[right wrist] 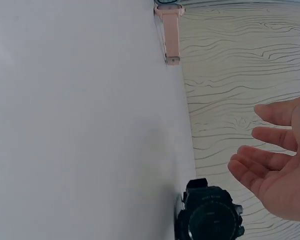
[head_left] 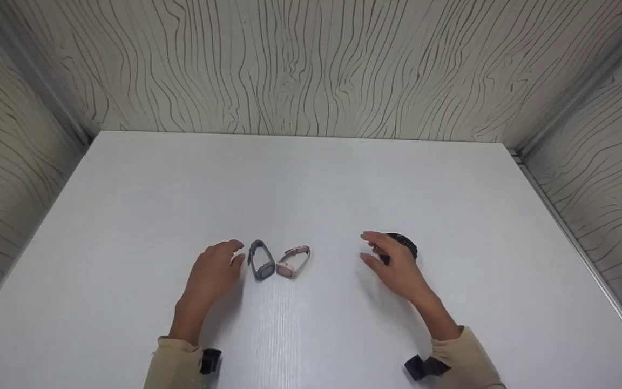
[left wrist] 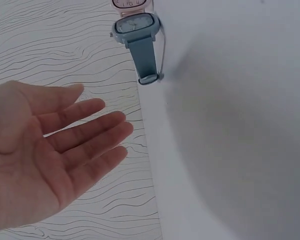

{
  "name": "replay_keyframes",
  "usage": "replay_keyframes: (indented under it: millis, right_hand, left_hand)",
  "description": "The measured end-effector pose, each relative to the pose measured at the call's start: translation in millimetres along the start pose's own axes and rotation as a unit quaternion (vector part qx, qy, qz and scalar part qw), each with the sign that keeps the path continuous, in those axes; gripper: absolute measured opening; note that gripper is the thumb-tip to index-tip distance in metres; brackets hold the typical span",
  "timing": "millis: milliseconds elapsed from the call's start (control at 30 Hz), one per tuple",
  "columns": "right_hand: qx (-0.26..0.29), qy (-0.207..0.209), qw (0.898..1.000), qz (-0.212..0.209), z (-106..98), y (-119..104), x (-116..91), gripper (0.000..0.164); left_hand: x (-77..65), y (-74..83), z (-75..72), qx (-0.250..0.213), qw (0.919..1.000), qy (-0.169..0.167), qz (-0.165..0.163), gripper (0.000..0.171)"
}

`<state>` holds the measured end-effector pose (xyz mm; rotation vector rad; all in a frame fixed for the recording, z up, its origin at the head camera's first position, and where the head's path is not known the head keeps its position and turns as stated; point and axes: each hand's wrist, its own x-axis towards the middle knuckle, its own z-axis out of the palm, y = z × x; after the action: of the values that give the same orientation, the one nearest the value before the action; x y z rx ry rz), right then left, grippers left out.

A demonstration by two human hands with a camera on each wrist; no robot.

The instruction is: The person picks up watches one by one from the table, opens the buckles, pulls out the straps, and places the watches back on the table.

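A blue-grey wristwatch (head_left: 262, 261) and a pink wristwatch (head_left: 293, 262) lie side by side on the white table, their straps looped. In the head view my left hand (head_left: 215, 273) is just left of the blue-grey watch, apart from it. The left wrist view shows that hand (left wrist: 65, 150) with its fingers extended and holding nothing. My right hand (head_left: 397, 266) hovers beside a chunky black wristwatch (head_left: 405, 242), partly hidden behind it. From the right wrist view, the black watch (right wrist: 210, 215) stands apart from the loosely bent, bare fingers (right wrist: 270, 135).
The white tabletop (head_left: 300, 183) spreads around the watches. Wood-grain panels (head_left: 289, 65) rise behind it and along both sides. A black strap (head_left: 211, 361) sits at the left sleeve cuff, another strap (head_left: 424, 368) at the right.
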<state>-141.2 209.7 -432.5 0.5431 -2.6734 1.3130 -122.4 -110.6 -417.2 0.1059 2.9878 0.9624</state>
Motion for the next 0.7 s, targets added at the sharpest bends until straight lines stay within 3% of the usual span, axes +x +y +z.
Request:
replay_keyframes:
  millis: [133,333,400,600,700]
  right_hand:
    - [0.072,-0.054,0.996,0.028,12.4,-14.6,3.2,0.03]
    - [0.148,-0.111,0.979,0.08,38.5,-7.6,8.5,0.028]
    - [0.19,-0.127,0.968,0.101,44.8,-8.8,10.0,0.029]
    - [0.315,-0.153,0.922,0.167,59.5,-13.0,12.7,0.032]
    - [0.344,-0.153,0.908,0.186,65.1,-13.8,13.4,0.032]
  left_hand:
    - [5.2,6.0,3.9,-0.031,0.9995,0.007,0.005,0.017]
    - [12.6,17.4,9.8,-0.062,0.9979,-0.009,0.016,0.017]
    - [15.6,20.8,11.6,-0.068,0.9974,-0.018,0.02,0.017]
    - [24.9,29.6,16.4,-0.08,0.9952,-0.042,0.037,0.015]
    - [29.5,32.0,19.3,-0.085,0.9946,-0.053,0.027,0.014]
